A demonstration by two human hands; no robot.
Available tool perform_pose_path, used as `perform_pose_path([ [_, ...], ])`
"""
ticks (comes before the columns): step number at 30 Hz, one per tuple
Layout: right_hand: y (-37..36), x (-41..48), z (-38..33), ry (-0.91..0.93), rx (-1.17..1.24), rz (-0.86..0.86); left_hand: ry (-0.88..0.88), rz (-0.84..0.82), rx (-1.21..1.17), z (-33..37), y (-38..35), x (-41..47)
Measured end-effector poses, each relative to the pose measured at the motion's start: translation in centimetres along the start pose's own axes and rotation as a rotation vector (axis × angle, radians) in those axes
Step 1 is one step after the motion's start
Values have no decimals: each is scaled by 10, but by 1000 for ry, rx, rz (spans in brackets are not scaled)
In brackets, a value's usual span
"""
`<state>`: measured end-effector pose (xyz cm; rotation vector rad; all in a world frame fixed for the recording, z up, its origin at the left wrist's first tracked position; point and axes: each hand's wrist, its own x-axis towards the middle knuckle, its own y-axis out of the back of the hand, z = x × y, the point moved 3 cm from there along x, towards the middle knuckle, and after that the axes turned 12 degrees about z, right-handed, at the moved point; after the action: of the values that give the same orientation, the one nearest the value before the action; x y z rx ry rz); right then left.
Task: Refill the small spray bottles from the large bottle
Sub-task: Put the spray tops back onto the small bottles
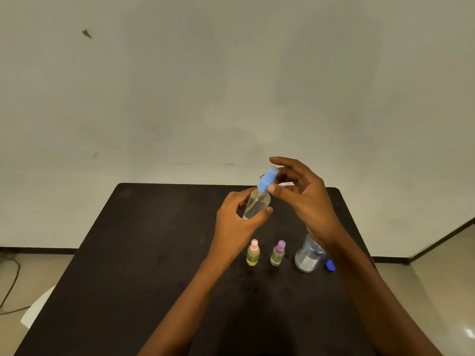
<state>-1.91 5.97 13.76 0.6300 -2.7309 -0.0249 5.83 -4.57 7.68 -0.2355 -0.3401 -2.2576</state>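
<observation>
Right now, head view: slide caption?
Left hand holds blue-capped spray bottle, right hand at its cap; pink-capped bottle, purple-capped bottle, large bottle on table.

Bare room: plain wall [231, 73], black table [154, 253]

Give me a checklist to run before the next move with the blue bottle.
1. Left hand grips the blue bottle: ok.
2. Right hand grip on the spray head: cannot tell; the thumb touches its collar.
3. Spray head sits on the neck: ok; tightness cannot tell.
4. Pink bottle and purple bottle upright and capped: ok.
5. Large bottle mouth open: cannot tell, the wrist hides it; a blue cap lies beside it.
</observation>
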Motion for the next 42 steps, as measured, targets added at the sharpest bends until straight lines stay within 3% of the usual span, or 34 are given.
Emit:
perform_pose_path([
  [14,4,0,5,-49,39,-60,72,-19,-23,1,-4,-1],
  [24,-1,-1,4,-21,-31,23,99,-35,-51,5,-3,-5],
  [31,3,-3,12,-118,136,-42,113,-45,-91,6,-3,-5],
  [38,0,-2,10,-71,84,11,105,-47,-103,7,-3,-5],
  [42,0,-2,14,-94,130,-41,115,-51,-109,5,-4,-5],
])
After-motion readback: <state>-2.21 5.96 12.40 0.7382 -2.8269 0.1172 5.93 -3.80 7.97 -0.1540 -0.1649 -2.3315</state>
